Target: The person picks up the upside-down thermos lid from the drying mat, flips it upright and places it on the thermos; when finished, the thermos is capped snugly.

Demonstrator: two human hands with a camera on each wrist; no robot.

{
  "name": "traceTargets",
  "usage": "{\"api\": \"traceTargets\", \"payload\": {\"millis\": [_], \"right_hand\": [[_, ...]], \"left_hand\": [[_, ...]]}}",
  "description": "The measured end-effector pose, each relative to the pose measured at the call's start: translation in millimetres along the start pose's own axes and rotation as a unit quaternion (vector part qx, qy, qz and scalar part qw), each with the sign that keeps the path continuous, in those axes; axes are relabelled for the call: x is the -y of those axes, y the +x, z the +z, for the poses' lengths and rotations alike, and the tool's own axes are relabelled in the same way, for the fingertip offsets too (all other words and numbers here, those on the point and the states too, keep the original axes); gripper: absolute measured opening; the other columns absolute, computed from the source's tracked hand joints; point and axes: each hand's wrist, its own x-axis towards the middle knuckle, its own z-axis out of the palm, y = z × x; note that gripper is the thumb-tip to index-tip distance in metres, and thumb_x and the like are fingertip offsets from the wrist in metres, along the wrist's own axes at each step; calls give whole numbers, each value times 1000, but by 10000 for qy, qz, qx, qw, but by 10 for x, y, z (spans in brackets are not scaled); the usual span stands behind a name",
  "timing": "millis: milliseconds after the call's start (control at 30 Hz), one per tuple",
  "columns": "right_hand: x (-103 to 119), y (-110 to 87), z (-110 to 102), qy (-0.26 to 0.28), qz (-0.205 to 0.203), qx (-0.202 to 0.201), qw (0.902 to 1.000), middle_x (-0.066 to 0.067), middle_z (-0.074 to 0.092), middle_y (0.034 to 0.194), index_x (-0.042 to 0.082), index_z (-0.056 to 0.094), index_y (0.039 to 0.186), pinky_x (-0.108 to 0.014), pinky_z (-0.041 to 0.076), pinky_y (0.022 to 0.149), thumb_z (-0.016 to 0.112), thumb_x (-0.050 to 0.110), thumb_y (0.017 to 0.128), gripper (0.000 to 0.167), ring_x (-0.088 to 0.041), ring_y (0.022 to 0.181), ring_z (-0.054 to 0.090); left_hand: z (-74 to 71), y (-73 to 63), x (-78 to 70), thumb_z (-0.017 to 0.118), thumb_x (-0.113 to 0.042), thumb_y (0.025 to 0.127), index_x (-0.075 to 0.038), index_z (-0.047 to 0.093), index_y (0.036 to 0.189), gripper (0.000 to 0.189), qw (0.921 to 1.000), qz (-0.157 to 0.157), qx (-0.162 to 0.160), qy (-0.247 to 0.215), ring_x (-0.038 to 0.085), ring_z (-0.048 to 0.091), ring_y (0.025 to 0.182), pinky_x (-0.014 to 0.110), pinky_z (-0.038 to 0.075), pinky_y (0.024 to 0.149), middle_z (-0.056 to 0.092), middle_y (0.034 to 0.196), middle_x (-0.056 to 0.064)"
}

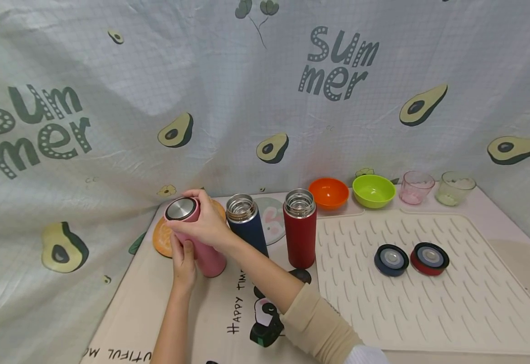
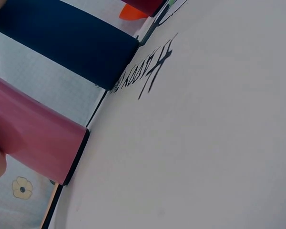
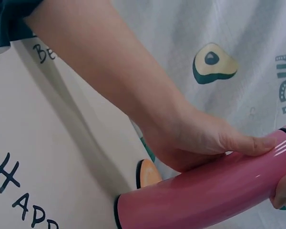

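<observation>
A pale cloth curtain (image 1: 228, 76) printed with avocados backs the table (image 1: 133, 303), where a ribbed beige mat (image 1: 428, 318) lies to the right. Left of it stand three tall cylinders: an open red metal flask (image 1: 300, 240), an open navy metal flask (image 1: 249, 232) and, furthest left, a glossy pink flask (image 1: 212, 263). The left hand (image 1: 183, 265) has its fingers wrapped on the pink body, probably to steady it; the right hand (image 1: 207, 220) clamps its fingers round the top, at the silver-topped lid (image 1: 181, 208), likely for a firm grip there. An orange bowl (image 1: 329, 205) and lime-green bowl (image 1: 374, 194) sit behind, seemingly out of the way. Navy (image 1: 391, 260) and red round lids (image 1: 430, 259) lie underside up on the mat, perhaps keeping their seals clean.
</observation>
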Motion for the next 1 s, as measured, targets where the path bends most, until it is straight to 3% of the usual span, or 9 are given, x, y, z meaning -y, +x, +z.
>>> {"api": "traceTargets", "payload": {"millis": [200, 333, 533, 667, 800, 1000], "right_hand": [[18, -6, 16, -479, 245, -40, 9985, -2, 45, 125, 14, 30, 140, -24, 40, 88, 68, 23, 80, 71, -9, 108, 46], [4, 10, 0, -336, 447, 14, 9984, -3, 47, 126, 13, 27, 143, -23, 39, 89, 67, 21, 81, 74, -8, 107, 48], [-6, 1, 5, -360, 161, -155, 9991, 4, 47, 116, 15, 35, 136, -23, 44, 79, 75, 26, 75, 74, -7, 98, 50], [10, -7, 21, -667, 268, -199, 9972, 0, 47, 121, 14, 33, 139, -25, 43, 82, 71, 29, 77, 73, -9, 102, 49], [3, 1, 19, -409, 417, -129, 9982, -2, 50, 123, 13, 32, 141, -23, 41, 86, 65, 21, 81, 69, -7, 103, 49], [-29, 7, 17, 152, 159, -56, 9997, 2, 53, 110, 10, 40, 131, -21, 45, 80, 70, 15, 79, 60, -6, 94, 54]], "left_hand": [[-4, -6, 18, 38, -29, 98, -8, 31, 134, 42, 10000, 33, 14, -4, 11, 42, 108, 19, 34, 89, 43, 121, 0], [-12, -12, 15, 39, -33, 97, -8, 29, 134, 47, 10000, -74, -38, 1, 11, 43, 107, 19, 34, 88, 43, 121, 0], [-5, 11, 3, 39, -30, 97, -6, 27, 137, 48, 9999, 32, 85, -117, 13, 42, 111, 20, 34, 92, 42, 125, 2], [1, 8, -2, 41, -31, 97, -6, 28, 136, 48, 9998, 11, 84, -198, 13, 42, 110, 21, 34, 91, 42, 123, 2], [0, -10, -13, 40, -31, 97, -6, 26, 138, 50, 9998, -136, 29, -122, 13, 41, 111, 20, 34, 91, 40, 125, 3], [3, -8, -33, 39, -29, 98, -5, 27, 137, 48, 9998, -211, -35, 8, 14, 39, 114, 19, 32, 93, 38, 127, 2]]}}
